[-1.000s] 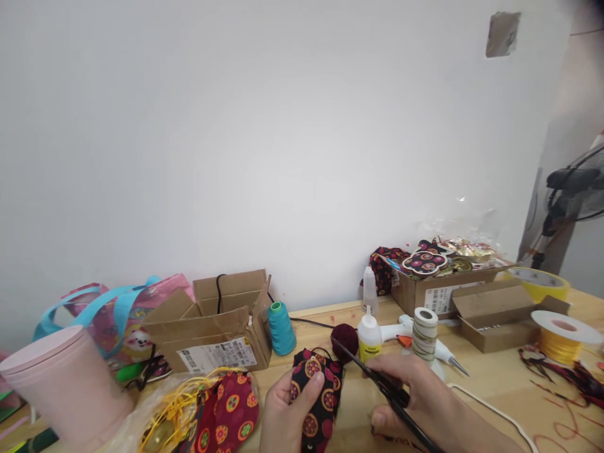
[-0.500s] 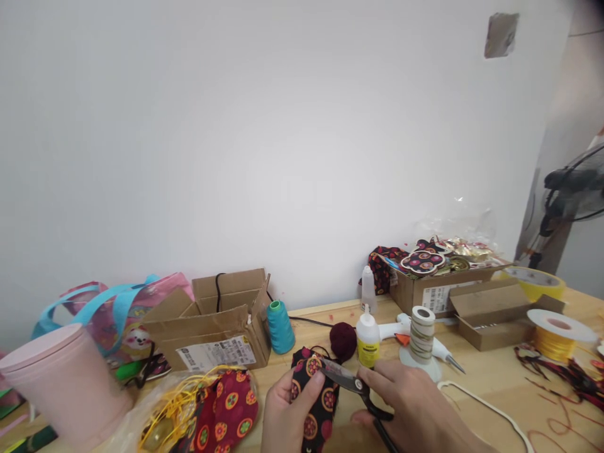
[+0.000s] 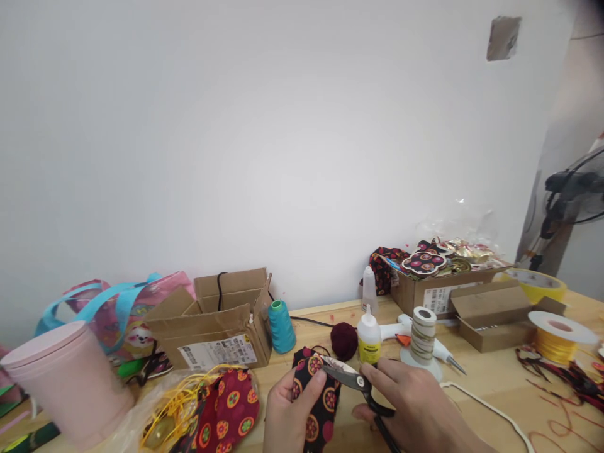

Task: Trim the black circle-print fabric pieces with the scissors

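Cardboard box [image 3: 427,288] brims with patterned fabric pieces [image 3: 427,260].

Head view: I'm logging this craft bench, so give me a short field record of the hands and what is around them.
left hand: holds black flowered fabric piece
right hand: holds scissors, tips at the fabric's top edge
behind hands: glue bottle, dark red yarn ball, teal thread cone
left side: pink cup, open cardboard box
surface: wooden table
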### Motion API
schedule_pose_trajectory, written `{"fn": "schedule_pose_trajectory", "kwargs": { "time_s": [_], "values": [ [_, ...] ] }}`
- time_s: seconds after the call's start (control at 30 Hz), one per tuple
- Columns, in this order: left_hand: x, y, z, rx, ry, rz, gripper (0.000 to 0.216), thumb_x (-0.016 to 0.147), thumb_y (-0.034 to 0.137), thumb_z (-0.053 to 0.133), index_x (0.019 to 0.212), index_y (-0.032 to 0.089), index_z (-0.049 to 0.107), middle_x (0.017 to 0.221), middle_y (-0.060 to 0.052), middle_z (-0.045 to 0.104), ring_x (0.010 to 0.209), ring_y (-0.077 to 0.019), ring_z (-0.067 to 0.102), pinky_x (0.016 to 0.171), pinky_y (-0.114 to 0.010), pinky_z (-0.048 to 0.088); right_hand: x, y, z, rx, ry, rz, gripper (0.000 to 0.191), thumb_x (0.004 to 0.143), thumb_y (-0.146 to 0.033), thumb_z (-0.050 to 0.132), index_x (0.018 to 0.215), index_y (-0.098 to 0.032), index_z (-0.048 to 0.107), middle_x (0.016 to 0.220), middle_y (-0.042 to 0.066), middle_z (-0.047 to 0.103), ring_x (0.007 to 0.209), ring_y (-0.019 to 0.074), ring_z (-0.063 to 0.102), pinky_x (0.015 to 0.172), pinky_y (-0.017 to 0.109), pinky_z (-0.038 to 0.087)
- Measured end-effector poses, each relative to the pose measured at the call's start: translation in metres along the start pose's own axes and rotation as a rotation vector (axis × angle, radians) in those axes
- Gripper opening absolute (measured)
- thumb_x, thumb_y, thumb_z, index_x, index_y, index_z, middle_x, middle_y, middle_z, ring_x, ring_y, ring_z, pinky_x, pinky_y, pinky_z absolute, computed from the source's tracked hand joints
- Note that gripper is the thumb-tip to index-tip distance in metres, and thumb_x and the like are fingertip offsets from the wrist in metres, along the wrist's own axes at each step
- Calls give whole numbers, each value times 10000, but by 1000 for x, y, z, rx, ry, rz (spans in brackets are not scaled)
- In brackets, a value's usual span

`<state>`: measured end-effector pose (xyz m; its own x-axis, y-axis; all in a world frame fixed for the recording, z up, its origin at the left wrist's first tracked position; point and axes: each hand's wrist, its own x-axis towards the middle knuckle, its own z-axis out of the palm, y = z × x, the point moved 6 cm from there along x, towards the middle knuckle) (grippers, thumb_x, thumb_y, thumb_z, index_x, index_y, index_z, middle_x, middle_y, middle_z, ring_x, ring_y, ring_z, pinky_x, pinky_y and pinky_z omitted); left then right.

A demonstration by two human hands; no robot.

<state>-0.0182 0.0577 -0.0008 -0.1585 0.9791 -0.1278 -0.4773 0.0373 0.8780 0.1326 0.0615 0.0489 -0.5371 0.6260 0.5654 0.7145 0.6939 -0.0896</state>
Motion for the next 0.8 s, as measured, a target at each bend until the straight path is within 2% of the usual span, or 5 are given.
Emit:
{"fn": "schedule_pose_trajectory", "kwargs": {
  "time_s": [0.4, 0.8],
  "values": [
    [2, -4, -5, 27, 24, -2, 272, 580, 306, 743, 775, 128, 680, 654, -64, 713, 599, -171, 640, 573, -244, 493, -2, -1, -1, -11, 91, -41, 266, 611, -288, 729, 830, -171, 634, 591, 12, 630, 469, 190, 586, 409, 286, 322],
    [-3, -1, 1, 39, 24, -9, 264, 556, 320, 756, 726, 132, 683, 614, -70, 704, 554, -153, 630, 533, -209, 479, -2, 2, 1, 31, 9, -24, 231, 638, -280, 711, 827, -170, 635, 605, 19, 651, 475, 195, 599, 410, 285, 319]
  ]
}}
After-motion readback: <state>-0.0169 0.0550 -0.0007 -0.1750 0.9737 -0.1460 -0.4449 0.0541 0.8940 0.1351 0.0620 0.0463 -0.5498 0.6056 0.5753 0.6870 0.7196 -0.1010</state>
